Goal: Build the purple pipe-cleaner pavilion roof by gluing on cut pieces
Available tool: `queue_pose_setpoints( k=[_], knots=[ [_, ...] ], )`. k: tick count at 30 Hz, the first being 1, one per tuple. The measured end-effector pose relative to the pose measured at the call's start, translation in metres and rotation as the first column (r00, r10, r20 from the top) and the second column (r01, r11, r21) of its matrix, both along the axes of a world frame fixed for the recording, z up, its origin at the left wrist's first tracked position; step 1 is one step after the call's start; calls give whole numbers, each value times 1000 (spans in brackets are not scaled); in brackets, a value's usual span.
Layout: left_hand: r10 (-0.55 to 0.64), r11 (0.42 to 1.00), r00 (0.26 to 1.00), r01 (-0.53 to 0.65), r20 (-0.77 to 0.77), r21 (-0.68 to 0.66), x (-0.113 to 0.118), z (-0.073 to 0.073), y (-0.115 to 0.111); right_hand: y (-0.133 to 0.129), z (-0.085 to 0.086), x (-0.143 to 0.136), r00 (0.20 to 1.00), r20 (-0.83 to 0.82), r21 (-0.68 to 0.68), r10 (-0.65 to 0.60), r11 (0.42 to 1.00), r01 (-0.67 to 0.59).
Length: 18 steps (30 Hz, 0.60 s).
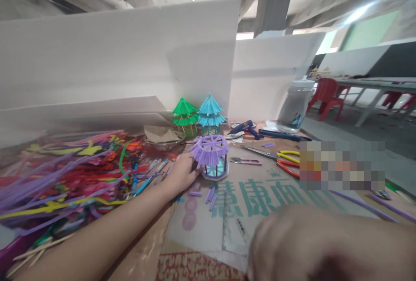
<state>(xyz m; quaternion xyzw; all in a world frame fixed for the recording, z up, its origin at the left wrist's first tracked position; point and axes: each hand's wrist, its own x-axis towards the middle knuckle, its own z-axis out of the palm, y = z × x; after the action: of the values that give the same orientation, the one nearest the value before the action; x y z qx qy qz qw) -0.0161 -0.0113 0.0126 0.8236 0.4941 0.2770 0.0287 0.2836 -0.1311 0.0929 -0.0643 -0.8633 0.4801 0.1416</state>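
One purple model pavilion [212, 153] sits just off centre toward 6 o'clock, left hand [183, 170] gripping its 8 o'clock side, while the right hand [292, 242] is a curled blur between 4 and 5, so can't tell if it's got anything. Around the pavilion I count two mini pagodas, a green pagoda [184, 109] at 11 and a blue pagoda [210, 114] at 12, one glue gun [243, 128] at 2, one pair of scissors [287, 164] at 3.

White panels [113, 60], red chair [327, 92], grey floor [383, 130]
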Motion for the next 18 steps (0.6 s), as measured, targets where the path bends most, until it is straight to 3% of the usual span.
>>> queue_pose_setpoints(
  k=[2, 4, 6, 7, 9, 11, 12, 13, 16, 18],
  knots=[
    [3, 1000, 1000, -3, -9, 0, 0, -1, 0, 13, 30, -17, 998, 57, 37, -17, 999, 15],
    [9, 1000, 1000, -9, -21, -7, -1, -2, 0, 29, 39, -15, 968, 251, 145, -28, 989, -9],
    [0, 1000, 1000, 0, -27, -4, -2, -3, 2, 50, 42, 2, 914, 360, 320, -188, 945, 68],
    [-11, 1000, 999, 11, -31, 3, -3, -4, 2, 62, 44, 13, 865, 381, 425, -326, 893, 150],
    [-29, 999, 999, 30, -44, 18, -4, -4, 3, 90, 46, 35, 744, 317, 652, -588, 705, 280],
    [-21, 1000, 997, 23, -69, 20, -4, -2, 3, 118, 42, 55, 493, 211, 823, -844, 426, 376],
    [-13, 1000, 996, 14, -84, 19, -4, -1, 3, 131, 38, 63, 357, 183, 870, -916, 319, 375],
    [-6, 1000, 995, 7, -98, 18, -3, 0, 2, 143, 32, 71, 302, 171, 883, -938, 282, 376],
    [1, 1000, 993, 3, -116, 30, -2, 4, 0, 168, 9, 90, 214, 180, 881, -960, 254, 398],
    [1, 999, 994, 3, -112, 34, -2, 5, -1, 175, -3, 97, 209, 192, 873, -959, 264, 411]
  ],
)
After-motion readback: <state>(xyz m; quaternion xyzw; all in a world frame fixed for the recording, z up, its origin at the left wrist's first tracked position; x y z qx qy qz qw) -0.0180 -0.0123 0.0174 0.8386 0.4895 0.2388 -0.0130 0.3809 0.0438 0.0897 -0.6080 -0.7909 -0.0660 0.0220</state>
